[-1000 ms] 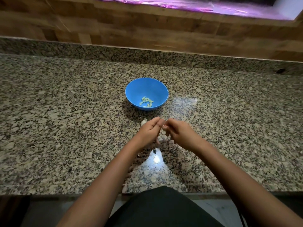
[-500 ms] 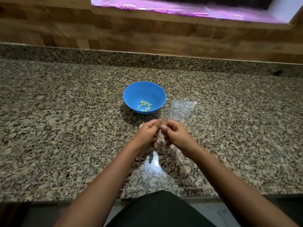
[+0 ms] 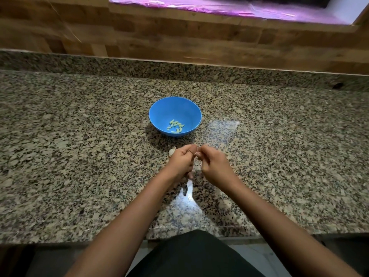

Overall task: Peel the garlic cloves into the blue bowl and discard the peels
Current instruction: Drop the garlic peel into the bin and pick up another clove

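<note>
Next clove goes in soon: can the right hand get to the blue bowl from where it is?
Probably yes. The blue bowl sits open just beyond the right hand, with only bare counter between them.

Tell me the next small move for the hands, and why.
Probably finish stripping the skin, then drop the clove into the blue bowl. The left hand and right hand pinch something small between their fingertips just short of the bowl, where peeled cloves already lie.

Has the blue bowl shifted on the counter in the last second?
No. The blue bowl keeps its place relative to the pale reflection patch on the counter; only the camera moved.
</note>
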Motion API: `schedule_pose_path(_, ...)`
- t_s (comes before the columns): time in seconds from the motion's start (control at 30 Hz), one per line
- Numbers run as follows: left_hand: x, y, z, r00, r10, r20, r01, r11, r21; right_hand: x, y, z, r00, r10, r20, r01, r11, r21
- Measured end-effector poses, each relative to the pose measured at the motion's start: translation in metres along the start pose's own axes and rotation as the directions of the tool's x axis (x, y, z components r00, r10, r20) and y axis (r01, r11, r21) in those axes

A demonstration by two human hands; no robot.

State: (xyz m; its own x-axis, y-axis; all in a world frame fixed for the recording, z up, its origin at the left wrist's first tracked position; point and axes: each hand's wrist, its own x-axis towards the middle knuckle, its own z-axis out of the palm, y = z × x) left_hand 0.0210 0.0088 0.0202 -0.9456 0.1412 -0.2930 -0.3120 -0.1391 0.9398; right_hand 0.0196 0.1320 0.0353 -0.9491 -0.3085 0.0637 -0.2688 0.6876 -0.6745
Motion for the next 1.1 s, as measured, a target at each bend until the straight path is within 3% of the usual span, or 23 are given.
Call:
schedule_pose_path(0.07,-0.001,-0.003,0.002,0.994,-0.103,0.047,0.109,0.985,-0.132,-0.001,0.009,0.003,0.984,-0.176,0.013,0.173,0.948,-0.268)
schedule_pose_path(0.1,0.0,-0.006,0.003,0.993,-0.102,0.052,0.109,0.982,-0.156,-0.001,0.012,0.005,0.986,-0.161,0.032,0.163,0.95,-0.265)
schedule_pose_path(0.13,0.001,-0.01,0.004,0.997,-0.069,0.038,0.074,0.986,-0.147,-0.001,0.01,0.004,0.998,-0.047,0.043,0.052,0.991,-0.122)
schedule_pose_path(0.17,0.002,-0.013,0.005,1.0,-0.021,0.015,0.023,0.992,-0.12,0.0,0.005,0.002,0.989,0.12,0.082,-0.131,0.979,0.156)
schedule_pose_path(0.2,0.003,-0.015,0.005,1.0,0.027,-0.005,-0.027,0.996,-0.083,0.003,0.0,0.001,0.941,0.265,0.21,-0.335,0.812,0.479)
schedule_pose_path(0.23,0.004,-0.015,0.005,0.998,0.063,-0.015,-0.064,0.997,-0.051,0.004,-0.005,-0.001,0.87,0.328,0.367,-0.492,0.532,0.69)
schedule_pose_path(0.27,0.004,-0.016,0.005,0.996,0.091,-0.024,-0.092,0.995,-0.024,0.006,-0.006,-0.004,0.827,0.325,0.459,-0.553,0.324,0.767)
schedule_pose_path(0.3,0.005,-0.015,0.005,0.994,0.109,-0.032,-0.11,0.994,-0.014,0.007,-0.006,-0.006,0.818,0.311,0.483,-0.565,0.278,0.777)
schedule_pose_path(0.33,0.006,-0.014,0.006,0.993,0.112,-0.041,-0.113,0.993,-0.02,0.007,-0.006,-0.008,0.834,0.296,0.466,-0.547,0.333,0.768)
schedule_pose_path(0.4,0.008,-0.01,0.007,0.997,0.059,-0.057,-0.064,0.994,-0.088,0.004,-0.004,-0.008,0.927,0.24,0.289,-0.369,0.722,0.585)
schedule_pose_path(0.43,0.009,-0.008,0.008,0.998,0.0,-0.057,-0.008,0.989,-0.146,0.004,0.0,-0.008,0.974,0.15,0.168,-0.201,0.913,0.354)
schedule_pose_path(0.47,0.009,-0.007,0.008,0.996,-0.076,-0.042,0.066,0.976,-0.209,0.003,0.007,-0.007,0.998,0.003,0.068,-0.009,0.996,0.085)
schedule_pose_path(0.5,0.009,-0.004,0.008,0.988,-0.157,-0.01,0.148,0.951,-0.27,0.004,0.012,-0.007,0.988,-0.15,0.026,0.152,0.98,-0.128)
schedule_pose_path(0.57,0.01,-0.002,0.005,0.964,-0.261,0.051,0.263,0.906,-0.331,0.005,0.024,-0.002,0.948,-0.319,-0.005,0.304,0.907,-0.291)
schedule_pose_path(0.6,0.011,-0.002,0.005,0.962,-0.264,0.063,0.27,0.908,-0.321,0.005,0.025,-0.001,0.965,-0.261,0.001,0.255,0.943,-0.214)
schedule_pose_path(0.67,0.011,-0.004,0.004,0.982,-0.185,0.048,0.191,0.954,-0.233,0.005,0.022,-0.001,0.997,0.047,0.054,-0.056,0.983,0.176)
schedule_pose_path(0.7,0.01,-0.005,0.004,0.992,-0.124,0.035,0.128,0.98,-0.151,0.003,0.018,-0.001,0.972,0.175,0.155,-0.221,0.907,0.358)
schedule_pose_path(0.77,0.007,-0.008,-0.001,0.999,0.02,0.032,-0.023,0.994,0.105,0.003,0.013,-0.004,0.934,0.235,0.27,-0.349,0.772,0.532)
schedule_pose_path(0.83,0.004,-0.01,-0.007,0.984,0.16,0.075,-0.176,0.912,0.371,0.005,0.009,-0.008,0.909,0.23,0.348,-0.413,0.614,0.672)
schedule_pose_path(0.93,0.002,-0.01,-0.014,0.948,0.305,0.088,-0.304,0.796,0.522,0.008,0.006,-0.012,0.846,0.234,0.48,-0.534,0.385,0.753)
schedule_pose_path(1.0,0.002,-0.01,-0.013,0.944,0.326,0.054,-0.301,0.781,0.547,0.007,0.004,-0.008,0.843,0.25,0.476,-0.537,0.384,0.751)
schedule_pose_path(1.03,0.001,-0.009,-0.011,0.95,0.312,0.028,-0.278,0.799,0.533,0.006,0.003,-0.005,0.86,0.264,0.437,-0.51,0.439,0.739)
schedule_pose_path(1.1,0.001,-0.006,-0.006,0.975,0.221,-0.029,-0.186,0.879,0.439,0.004,0.002,0.001,0.918,0.279,0.282,-0.396,0.683,0.614)
